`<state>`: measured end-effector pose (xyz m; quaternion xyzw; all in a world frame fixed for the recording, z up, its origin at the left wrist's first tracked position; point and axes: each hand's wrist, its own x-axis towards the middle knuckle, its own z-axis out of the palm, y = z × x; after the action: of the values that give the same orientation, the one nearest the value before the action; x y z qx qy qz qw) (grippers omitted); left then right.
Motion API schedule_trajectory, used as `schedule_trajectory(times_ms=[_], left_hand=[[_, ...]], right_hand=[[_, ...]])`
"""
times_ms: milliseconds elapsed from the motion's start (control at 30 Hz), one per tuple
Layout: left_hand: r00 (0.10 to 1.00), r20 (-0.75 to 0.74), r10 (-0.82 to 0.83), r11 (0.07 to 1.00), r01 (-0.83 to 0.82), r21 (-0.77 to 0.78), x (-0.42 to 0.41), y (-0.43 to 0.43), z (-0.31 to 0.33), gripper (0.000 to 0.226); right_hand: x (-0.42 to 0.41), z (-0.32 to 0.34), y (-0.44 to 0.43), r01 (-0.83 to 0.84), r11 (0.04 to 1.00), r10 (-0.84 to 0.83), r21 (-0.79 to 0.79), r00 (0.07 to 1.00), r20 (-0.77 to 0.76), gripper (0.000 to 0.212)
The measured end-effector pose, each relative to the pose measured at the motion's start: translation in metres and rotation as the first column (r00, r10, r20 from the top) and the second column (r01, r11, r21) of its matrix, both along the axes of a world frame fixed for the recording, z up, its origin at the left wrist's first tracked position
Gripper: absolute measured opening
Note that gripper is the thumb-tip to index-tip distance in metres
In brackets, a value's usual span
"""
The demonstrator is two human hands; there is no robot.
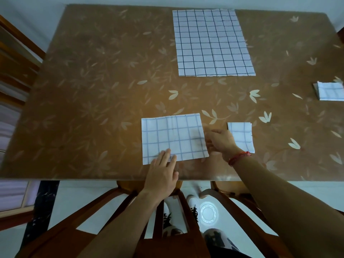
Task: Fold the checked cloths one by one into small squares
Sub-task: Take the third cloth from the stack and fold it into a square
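Brown leaf-patterned table (93,90) fills the frame. Two cloths look finished: a small folded square (242,135) at lower centre-right and another (330,91) at the right edge. One half-folded checked cloth (173,136) lies at lower centre; the left hand (162,175) presses flat on its near edge, fingers spread, while the right hand (220,140) pinches its right edge. An unfolded cloth (212,43) waits at top centre.

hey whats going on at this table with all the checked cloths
A person is folding checked cloths. The left hand presses flat on a half-folded cloth near the table edge, while the right hand works at its right edge. One small folded square lies beside it, another at far right. A large cloth lies unfolded farther back.
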<state>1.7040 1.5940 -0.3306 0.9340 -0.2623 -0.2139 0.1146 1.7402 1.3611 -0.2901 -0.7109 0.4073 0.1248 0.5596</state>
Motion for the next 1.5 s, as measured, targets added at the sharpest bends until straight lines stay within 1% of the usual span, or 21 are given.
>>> schedule_trajectory(times_ms=[67, 167, 333, 433, 600, 700, 767, 900, 1000, 1100, 1200, 1267, 1333, 1433, 1467, 1500], left_hand=[[1.0, -0.005, 0.003, 1.0, -0.003, -0.008, 0.001, 0.0, 0.001, 0.058], [1.0, -0.015, 0.007, 1.0, -0.007, -0.018, 0.001, 0.001, 0.001, 0.058], [1.0, -0.022, 0.011, 1.0, -0.012, -0.023, 0.002, 0.002, 0.002, 0.058], [1.0, -0.02, 0.001, 1.0, -0.001, -0.02, 0.002, 0.003, 0.002, 0.058], [1.0, -0.02, -0.02, 0.999, 0.019, -0.039, 0.002, 0.007, 0.001, 0.059], [1.0, -0.021, -0.015, 0.998, 0.014, -0.061, 0.003, 0.008, 0.0, 0.058], [1.0, -0.009, 0.005, 0.997, -0.006, -0.083, 0.004, 0.009, 0.001, 0.058], [0.998, 0.032, 0.048, 0.992, -0.044, -0.117, 0.006, 0.01, 0.005, 0.06], [0.995, 0.074, 0.063, 0.991, -0.053, -0.126, 0.005, 0.008, 0.003, 0.065], [0.99, 0.125, 0.061, 0.993, -0.047, -0.105, 0.002, 0.002, 0.003, 0.069], [0.981, 0.159, 0.112, 0.992, -0.101, -0.074, -0.001, -0.003, 0.004, 0.065], [0.976, 0.152, 0.155, 0.988, -0.149, -0.052, -0.003, -0.003, 0.003, 0.064], [0.973, 0.152, 0.172, 0.984, -0.163, -0.066, -0.004, 0.0, 0.004, 0.061], [0.973, 0.173, 0.152, 0.981, -0.128, -0.144, -0.003, 0.006, 0.005, 0.049], [0.974, 0.171, 0.148, 0.979, -0.12, -0.163, -0.003, 0.009, 0.005, 0.046], [0.976, 0.164, 0.146, 0.978, -0.117, -0.174, -0.003, 0.012, 0.005, 0.046]], right_hand=[[0.007, 0.0, 0.001, 0.02, 0.999, -0.019, 0.028, 0.999, -0.028, 0.021], [0.015, 0.0, 0.003, 0.029, 0.993, -0.021, 0.111, 0.997, -0.073, 0.028], [0.027, -0.004, 0.005, 0.069, 0.991, -0.051, 0.112, 0.987, -0.15, 0.031], [0.032, -0.006, 0.008, 0.028, 0.998, -0.019, 0.062, 0.99, -0.142, 0.029], [0.034, -0.011, 0.005, -0.129, 0.977, 0.12, -0.168, 0.991, -0.061, 0.016], [0.034, -0.008, 0.003, -0.173, 0.971, 0.17, -0.167, 0.985, -0.035, 0.012], [0.031, -0.006, 0.004, -0.169, 0.975, 0.165, -0.143, 0.986, -0.037, 0.01], [0.013, -0.005, 0.005, -0.049, 0.998, 0.048, -0.046, 0.998, -0.033, 0.008], [-0.007, -0.003, 0.009, 0.076, 0.996, -0.074, 0.051, 0.996, -0.044, 0.011], [-0.025, -0.003, 0.02, 0.215, 0.95, -0.205, 0.228, 0.976, -0.068, 0.009], [-0.041, -0.001, 0.031, 0.251, 0.892, -0.224, 0.376, 0.968, -0.114, 0.016], [-0.049, 0.0, 0.037, 0.212, 0.865, -0.166, 0.455, 0.976, -0.138, 0.022], [-0.056, 0.002, 0.041, 0.124, 0.841, -0.07, 0.526, 0.99, -0.12, 0.024], [-0.068, 0.009, 0.041, -0.096, 0.78, 0.108, 0.618, 0.994, 0.017, 0.025], [-0.07, 0.009, 0.039, -0.153, 0.761, 0.153, 0.631, 0.987, 0.055, 0.029], [-0.072, 0.008, 0.036, -0.194, 0.763, 0.195, 0.616, 0.979, 0.067, 0.034]])
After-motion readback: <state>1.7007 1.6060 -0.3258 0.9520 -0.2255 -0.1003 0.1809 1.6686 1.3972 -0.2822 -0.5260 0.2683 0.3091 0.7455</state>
